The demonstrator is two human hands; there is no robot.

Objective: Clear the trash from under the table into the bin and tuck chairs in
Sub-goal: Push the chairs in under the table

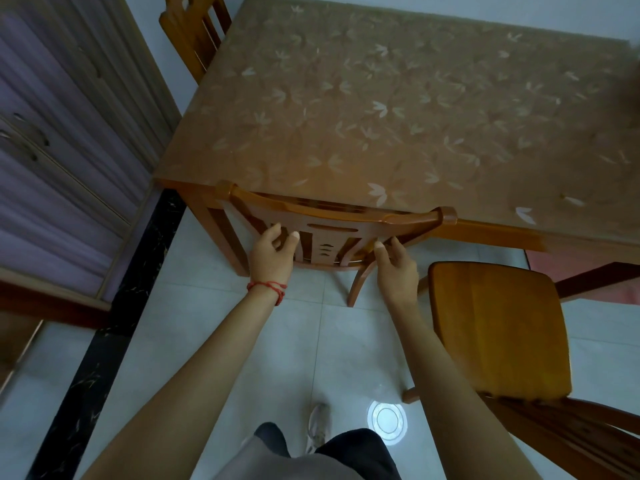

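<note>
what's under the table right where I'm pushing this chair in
Under the table, only the chair with both hands on its backrest shows, left hand and right hand. The tabletop covers its seat and the floor beneath, so any trash there cannot be seen.

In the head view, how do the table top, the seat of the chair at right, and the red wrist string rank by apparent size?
1. table top
2. seat of the chair at right, though it is nearer the camera
3. red wrist string
</note>
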